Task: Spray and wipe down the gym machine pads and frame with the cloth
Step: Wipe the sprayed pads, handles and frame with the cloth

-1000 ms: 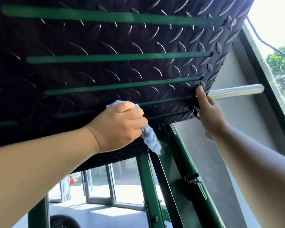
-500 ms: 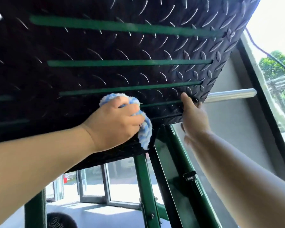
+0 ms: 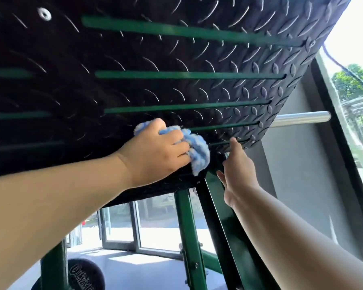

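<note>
Fingers (image 3: 177,143) of left hand (image 3: 153,155) curl round a bunched blue-and-white fluffy cloth (image 3: 197,151), knuckles up, pressing it flat against the black diamond-tread plate (image 3: 176,55) overhead. A loose tail of cloth hangs off the right side of the fist. Compared with a second ago the wad sits a little farther up the plate, now at the left end of the fourth of the long green slots (image 3: 187,75), where before it worked lower, toward the plate's near edge.

Fingertips (image 3: 233,142) of right hand (image 3: 239,170) are straight and pressed together, holding nothing; the tips touch the plate at the lowest slot. That hand has slid left. A second ago it braced at the plate's right corner, just beside the chrome bar (image 3: 300,118); now it is well clear of the bar and just right of the cloth.

Below the plate, the green steel frame posts (image 3: 189,227) run down toward the floor. A black weight disc (image 3: 84,275) lies low on the left, and a bright window (image 3: 354,91) fills the right.

Judgement: wiping is mid-pass on the lower right part of the plate, strokes creeping upward. The upper tread and the posts likely remain to be done. No spray bottle is in view, so a fresh spray would mean fetching it. With the bracing hand so close, the next stroke to the right may run into it.
</note>
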The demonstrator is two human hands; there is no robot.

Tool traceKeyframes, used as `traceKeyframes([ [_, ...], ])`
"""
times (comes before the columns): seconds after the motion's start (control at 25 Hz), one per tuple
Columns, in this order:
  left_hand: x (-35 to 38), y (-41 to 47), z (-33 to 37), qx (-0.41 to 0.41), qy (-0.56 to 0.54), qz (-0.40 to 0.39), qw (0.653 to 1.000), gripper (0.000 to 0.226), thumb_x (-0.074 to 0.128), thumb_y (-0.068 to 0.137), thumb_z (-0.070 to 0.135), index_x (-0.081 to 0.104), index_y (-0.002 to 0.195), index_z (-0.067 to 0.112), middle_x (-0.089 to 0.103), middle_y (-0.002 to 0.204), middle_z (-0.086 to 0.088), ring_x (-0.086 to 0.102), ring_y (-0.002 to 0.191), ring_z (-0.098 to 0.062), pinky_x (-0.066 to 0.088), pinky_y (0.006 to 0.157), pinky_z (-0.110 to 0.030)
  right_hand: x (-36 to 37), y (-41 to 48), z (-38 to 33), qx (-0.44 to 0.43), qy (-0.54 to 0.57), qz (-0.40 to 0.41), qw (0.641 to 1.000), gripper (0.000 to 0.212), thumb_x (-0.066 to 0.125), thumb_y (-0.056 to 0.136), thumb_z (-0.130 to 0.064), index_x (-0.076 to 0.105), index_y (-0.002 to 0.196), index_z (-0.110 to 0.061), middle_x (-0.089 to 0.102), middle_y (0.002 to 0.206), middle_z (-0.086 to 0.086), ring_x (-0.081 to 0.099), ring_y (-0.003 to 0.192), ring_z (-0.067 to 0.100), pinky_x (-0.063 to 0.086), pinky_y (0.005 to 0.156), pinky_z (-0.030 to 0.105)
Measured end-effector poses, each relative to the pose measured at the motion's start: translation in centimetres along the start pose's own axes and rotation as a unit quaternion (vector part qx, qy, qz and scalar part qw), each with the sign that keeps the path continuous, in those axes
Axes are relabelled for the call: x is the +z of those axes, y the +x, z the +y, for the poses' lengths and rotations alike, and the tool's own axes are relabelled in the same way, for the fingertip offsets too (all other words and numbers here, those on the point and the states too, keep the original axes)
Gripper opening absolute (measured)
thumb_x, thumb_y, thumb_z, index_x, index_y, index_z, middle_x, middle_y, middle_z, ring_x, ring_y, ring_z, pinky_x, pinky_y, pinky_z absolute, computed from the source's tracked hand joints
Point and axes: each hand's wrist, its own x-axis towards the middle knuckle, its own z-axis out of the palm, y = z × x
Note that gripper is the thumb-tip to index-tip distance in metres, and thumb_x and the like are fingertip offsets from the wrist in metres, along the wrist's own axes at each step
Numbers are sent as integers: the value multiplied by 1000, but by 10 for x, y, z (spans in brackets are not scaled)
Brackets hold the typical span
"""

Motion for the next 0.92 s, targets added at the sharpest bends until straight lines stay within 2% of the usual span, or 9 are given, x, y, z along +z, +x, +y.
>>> traceKeyframes([
  [0.08, -17, 21, -29, -16, 5, 54, 998, 37, 39, 87, -3, 61, 92, 26, 60, 79, 3, 58, 75, -25, 40, 66, -38, 9, -4, -5, -12, 12, -16, 1000, 43, 42, 96, -45, 51, 133, -25, 55, 132, -7, 54, 114, 12, 47, 96, 35],
  [0.16, -22, 31, -45, -35, -6, 84, 996, 36, 44, 89, 0, 65, 102, 27, 63, 85, 6, 61, 81, -25, 44, 70, -37, 16, -2, -2, -30, 9, -13, 999, 47, 42, 95, -45, 47, 137, -27, 52, 136, -9, 51, 121, 13, 43, 103, 39],
  [0.28, 2, -2, -19, -44, -24, 56, 997, 24, 46, 87, 3, 61, 76, 19, 57, 75, 4, 60, 76, -23, 44, 65, -35, 21, 2, 12, -42, 5, 1, 999, 57, 41, 87, -51, 47, 138, -28, 47, 142, -11, 45, 129, 10, 34, 111, 41],
  [0.4, 10, -49, 16, -8, -75, -36, 996, 26, 42, 88, 5, 59, 76, 19, 60, 79, 3, 58, 76, -22, 43, 65, -36, 23, -3, 26, -48, -22, -7, 999, 65, 34, 82, -52, 47, 138, -22, 45, 145, -3, 40, 135, 15, 31, 113, 44],
  [0.52, -9, -28, -23, -17, -27, 47, 998, 28, 40, 96, 7, 64, 89, 19, 67, 100, 4, 55, 94, -23, 39, 75, -38, 33, -5, 31, -26, 2, 6, 1000, 64, 38, 79, -54, 50, 136, -27, 48, 143, -8, 43, 133, 13, 34, 112, 44],
  [0.64, -24, -3, -60, -111, -28, 144, 983, 23, 48, 99, 13, 70, 100, 21, 69, 103, 10, 56, 97, -22, 39, 78, -38, 45, -12, 30, 6, 36, 1, 999, 63, 40, 79, -53, 46, 138, -34, 46, 143, -14, 44, 131, 14, 34, 110, 44],
  [0.72, -9, -31, -39, -81, -56, 99, 990, 23, 48, 99, 12, 69, 92, 20, 67, 90, 7, 59, 88, -23, 43, 73, -38, 51, -22, 31, 9, 41, -5, 999, 62, 40, 78, -53, 46, 138, -35, 48, 142, -15, 46, 129, 12, 34, 111, 44],
  [0.84, 1, -91, 9, -13, -78, -42, 996, 17, 56, 88, 8, 58, 76, 20, 57, 76, 4, 60, 74, -21, 46, 65, -34, 60, -45, 28, -5, 40, -35, 999, 53, 42, 90, -48, 39, 143, -39, 46, 141, -18, 45, 126, 9, 34, 111, 43],
  [0.92, -6, -88, -8, 10, -52, -50, 997, 21, 52, 91, 8, 60, 77, 21, 60, 79, 5, 61, 77, -20, 45, 67, -34, 68, -55, 22, -19, 36, -37, 998, 49, 38, 97, -42, 33, 146, -42, 43, 136, -25, 45, 123, 9, 35, 110, 42],
])
